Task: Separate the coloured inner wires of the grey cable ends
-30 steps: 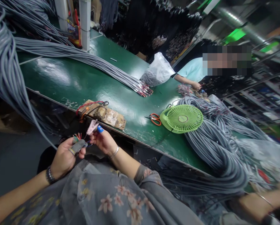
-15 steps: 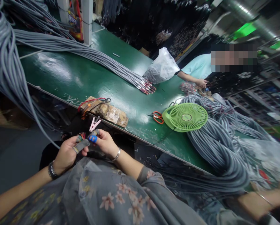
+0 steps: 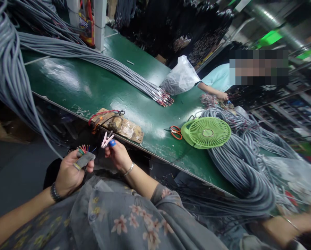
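Note:
My left hand [image 3: 68, 173] is closed round the end of a grey cable [image 3: 84, 159], whose coloured inner wires [image 3: 84, 149] fan out above my fingers. My right hand [image 3: 118, 155], with a blue finger cot on one fingertip, pinches a pink clip [image 3: 106, 139] a little to the right of those wires. Both hands are held over my lap, just in front of the green table's [image 3: 74, 86] near edge. The cable trails up and left to a thick hanging bundle of grey cables [image 3: 4, 69].
A taped cardboard block with a red wire [image 3: 117, 124], orange scissors [image 3: 175, 132] and a green fan [image 3: 207, 132] lie on the table. A cable bundle with stripped ends [image 3: 124, 74] crosses it. A white bag [image 3: 178, 78] and a seated person's hand [image 3: 221, 95] are at the far side.
My hands have drawn apart: the left has dropped slightly with the cable end, and the right has moved right and up with the pink clip.

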`<state>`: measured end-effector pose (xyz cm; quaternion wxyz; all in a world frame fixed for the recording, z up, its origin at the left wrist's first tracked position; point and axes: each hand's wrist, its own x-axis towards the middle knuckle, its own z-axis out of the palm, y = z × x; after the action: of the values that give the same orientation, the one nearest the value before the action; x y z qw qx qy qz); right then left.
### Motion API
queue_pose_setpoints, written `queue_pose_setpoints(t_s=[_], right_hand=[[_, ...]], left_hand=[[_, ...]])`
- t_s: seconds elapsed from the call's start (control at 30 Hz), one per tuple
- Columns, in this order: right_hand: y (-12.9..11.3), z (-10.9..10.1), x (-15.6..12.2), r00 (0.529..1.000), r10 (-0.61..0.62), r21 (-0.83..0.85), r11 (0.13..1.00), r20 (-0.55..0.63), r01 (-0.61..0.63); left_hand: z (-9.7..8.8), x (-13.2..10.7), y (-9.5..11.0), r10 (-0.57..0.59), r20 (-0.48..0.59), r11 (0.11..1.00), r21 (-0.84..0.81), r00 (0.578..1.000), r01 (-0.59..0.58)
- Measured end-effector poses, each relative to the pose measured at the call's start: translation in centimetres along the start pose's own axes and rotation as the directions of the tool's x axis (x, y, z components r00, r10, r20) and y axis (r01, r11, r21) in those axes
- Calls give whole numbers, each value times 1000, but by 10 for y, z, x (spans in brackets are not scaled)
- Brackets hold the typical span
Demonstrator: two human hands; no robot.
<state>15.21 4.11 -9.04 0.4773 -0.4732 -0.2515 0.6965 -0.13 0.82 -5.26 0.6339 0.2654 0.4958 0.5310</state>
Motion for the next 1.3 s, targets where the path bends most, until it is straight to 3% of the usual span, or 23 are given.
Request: queue_pose_setpoints(t_s=[0.1, 0.2, 0.47, 0.77, 0.97, 1.13, 1.3], right_hand=[[-6, 3, 6, 998, 44, 67, 997, 45, -47], [-9, 8, 11, 995, 12, 81, 996, 97, -20], [-10, 14, 14, 997, -38, 171, 985, 67, 26], [-9, 15, 13, 996, 23, 192, 981, 81, -38], [-4, -2, 11, 996, 50, 198, 978, 71, -63], [0, -22, 7, 995, -73, 79, 995, 64, 68], [-15, -32, -12, 979, -125, -155, 976, 164, 151]], left_hand=[[3, 1, 2, 25, -16, 1000, -12, 1000, -25], [9, 3, 3, 19, -21, 1000, -7, 1000, -19], [23, 3, 2, -26, -39, 1000, 11, 999, 26], [16, 1, 0, -44, 14, 998, 49, 999, 43], [-2, 2, -8, 6, 21, 995, 101, 1000, -8], [-15, 11, -15, 47, -93, 994, 99, 995, -38], [-23, 11, -13, 30, -132, 999, -27, 991, -33]])
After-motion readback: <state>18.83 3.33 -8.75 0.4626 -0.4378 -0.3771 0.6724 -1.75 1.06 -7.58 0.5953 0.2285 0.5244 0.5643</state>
